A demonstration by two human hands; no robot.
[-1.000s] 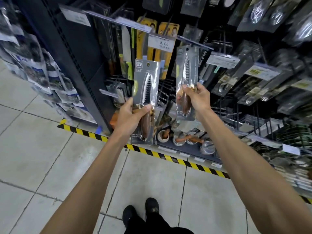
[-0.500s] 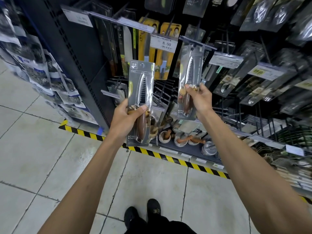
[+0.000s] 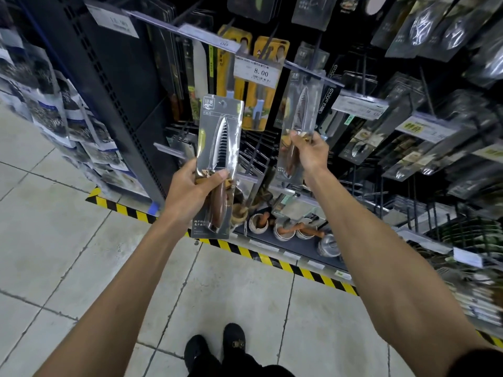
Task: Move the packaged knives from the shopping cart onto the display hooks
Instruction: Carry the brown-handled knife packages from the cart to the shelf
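Note:
My left hand (image 3: 194, 190) grips a packaged knife (image 3: 219, 148) with a silver blade and brown wooden handle, held upright in front of the display rack. My right hand (image 3: 310, 153) grips a second, matching packaged knife (image 3: 302, 110) by its handle area and holds it up against the rack, its top edge right under a display hook (image 3: 313, 70) with a clear label strip. Whether the package hangs on the hook is hidden. The shopping cart is out of view.
Yellow packaged utensils (image 3: 269, 85) hang behind an 8.00 price tag (image 3: 258, 73). Dark packaged goods (image 3: 424, 31) fill hooks to the right. Small bowls (image 3: 285, 229) sit on the bottom shelf. A yellow-black hazard strip (image 3: 272, 258) marks the floor edge. My shoes (image 3: 215, 349) stand on grey tiles.
My right hand has raised its knife package up and deeper toward the hook. My left hand has kept its package roughly in place, shifting slightly left.

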